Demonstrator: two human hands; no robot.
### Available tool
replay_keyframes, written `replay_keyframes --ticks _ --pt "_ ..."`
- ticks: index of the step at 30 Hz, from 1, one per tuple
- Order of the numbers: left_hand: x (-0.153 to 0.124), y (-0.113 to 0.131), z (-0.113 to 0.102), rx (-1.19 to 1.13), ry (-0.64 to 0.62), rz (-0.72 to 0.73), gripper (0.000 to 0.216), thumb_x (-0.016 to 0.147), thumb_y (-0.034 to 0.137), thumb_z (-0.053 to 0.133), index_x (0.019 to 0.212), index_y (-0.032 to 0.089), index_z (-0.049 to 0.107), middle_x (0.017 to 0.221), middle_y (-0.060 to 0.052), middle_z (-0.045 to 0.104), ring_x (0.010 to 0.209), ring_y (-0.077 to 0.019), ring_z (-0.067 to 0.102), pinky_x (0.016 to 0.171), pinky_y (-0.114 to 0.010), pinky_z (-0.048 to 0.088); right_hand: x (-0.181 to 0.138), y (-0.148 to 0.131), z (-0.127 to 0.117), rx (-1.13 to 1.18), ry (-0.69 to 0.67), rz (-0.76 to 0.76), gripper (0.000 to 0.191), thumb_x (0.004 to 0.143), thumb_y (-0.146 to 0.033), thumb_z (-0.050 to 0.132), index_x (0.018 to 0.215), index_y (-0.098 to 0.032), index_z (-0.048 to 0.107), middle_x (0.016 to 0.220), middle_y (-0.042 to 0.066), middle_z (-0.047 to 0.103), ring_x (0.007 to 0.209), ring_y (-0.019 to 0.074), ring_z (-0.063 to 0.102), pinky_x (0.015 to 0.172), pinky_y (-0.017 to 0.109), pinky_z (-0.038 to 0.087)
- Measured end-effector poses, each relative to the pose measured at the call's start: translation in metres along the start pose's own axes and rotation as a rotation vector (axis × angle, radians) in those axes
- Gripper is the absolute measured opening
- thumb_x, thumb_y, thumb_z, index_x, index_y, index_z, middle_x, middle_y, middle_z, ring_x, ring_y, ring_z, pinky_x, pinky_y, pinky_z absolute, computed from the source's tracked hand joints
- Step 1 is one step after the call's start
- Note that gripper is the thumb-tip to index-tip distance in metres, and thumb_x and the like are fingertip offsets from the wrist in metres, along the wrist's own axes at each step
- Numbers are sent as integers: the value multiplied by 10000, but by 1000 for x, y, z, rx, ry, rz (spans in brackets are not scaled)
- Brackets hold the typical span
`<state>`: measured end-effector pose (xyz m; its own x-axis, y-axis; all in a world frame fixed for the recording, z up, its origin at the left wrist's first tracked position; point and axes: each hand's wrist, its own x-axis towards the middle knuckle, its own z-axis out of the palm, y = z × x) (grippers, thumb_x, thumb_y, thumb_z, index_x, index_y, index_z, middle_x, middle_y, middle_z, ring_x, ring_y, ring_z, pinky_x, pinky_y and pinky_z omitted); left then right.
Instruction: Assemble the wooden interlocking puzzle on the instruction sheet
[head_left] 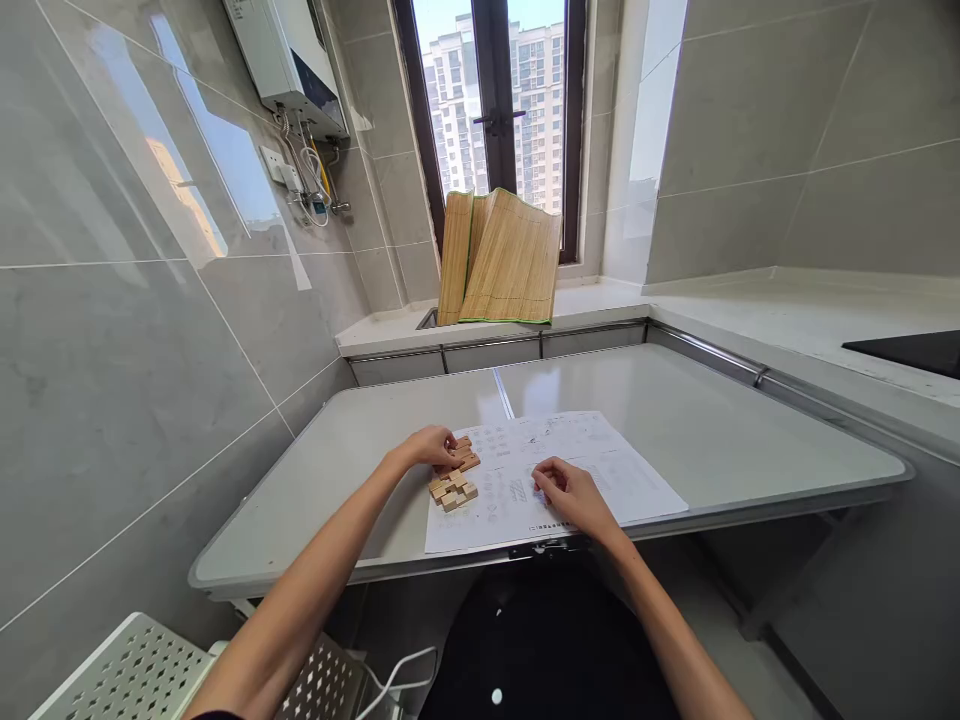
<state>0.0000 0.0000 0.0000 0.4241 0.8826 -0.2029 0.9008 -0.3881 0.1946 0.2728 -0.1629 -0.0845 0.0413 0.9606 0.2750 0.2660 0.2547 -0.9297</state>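
A printed instruction sheet (592, 470) lies on a grey folding table (712, 430). At the sheet's left edge sit several notched wooden puzzle pieces (453, 490). My left hand (431, 446) rests at the far end of this group, fingers curled onto one wooden piece (466, 458). My right hand (566, 490) lies on the paper to the right of the pieces, fingers bent loosely; I see nothing in it.
Folded bamboo mats (502, 258) lean against the window on the counter (600, 300) behind the table. A water heater (289, 60) hangs on the tiled left wall. A black hob (911, 350) sits at right. A white perforated rack (127, 680) stands below left.
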Motion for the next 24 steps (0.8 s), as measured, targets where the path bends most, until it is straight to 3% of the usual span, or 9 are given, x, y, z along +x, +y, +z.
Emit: replay_keyframes --ticks 4,9,12,14,17,21,24 --pt "8 24 2 26 -25 41 555 626 601 745 997 188 752 887 -60 772 814 -248 683 605 -280 417 0 -1 0 -5 7 10 267 906 -492 598 873 -239 674 754 26 735 623 188 623 669 324 469" --pt "16 77 15 57 -33 137 543 642 557 786 1047 197 763 1019 -102 779 894 -285 693 664 -305 440 1 1 -1 -6 8 6 283 913 -502 595 881 -232 672 754 23 730 622 183 620 670 320 473" --pt "2 105 26 63 -16 214 550 688 553 784 1114 207 750 1080 -127 762 971 -308 684 729 -323 456 2 4 -1 -10 25 -10 302 923 -516 586 895 -227 670 764 26 730 656 189 626 687 323 481" --pt "-17 111 32 44 4 271 618 754 569 746 1251 208 685 1114 -135 738 983 -302 674 747 -330 467 3 5 -1 -22 56 -12 311 922 -522 586 893 -224 672 786 36 734 706 205 643 706 330 487" --pt "-52 95 37 -55 167 455 613 860 587 663 1333 199 620 1151 -153 681 1040 -307 640 855 -370 486 4 6 -3 -64 92 -31 310 925 -518 576 905 -224 672 843 54 738 763 226 651 712 340 492" --pt "-86 49 40 -34 218 438 813 771 681 739 1416 227 542 1364 -171 574 1245 -376 533 1026 -486 450 5 9 -3 -187 116 -152 282 925 -476 579 1019 -227 673 1061 87 728 987 277 642 848 402 519" --pt "-99 21 45 -46 224 391 815 773 692 735 1400 206 545 1374 -174 581 1271 -380 528 1062 -498 433 6 14 0 -292 82 -246 379 908 -454 617 1227 -250 645 1300 95 660 1243 317 560 1034 484 468"
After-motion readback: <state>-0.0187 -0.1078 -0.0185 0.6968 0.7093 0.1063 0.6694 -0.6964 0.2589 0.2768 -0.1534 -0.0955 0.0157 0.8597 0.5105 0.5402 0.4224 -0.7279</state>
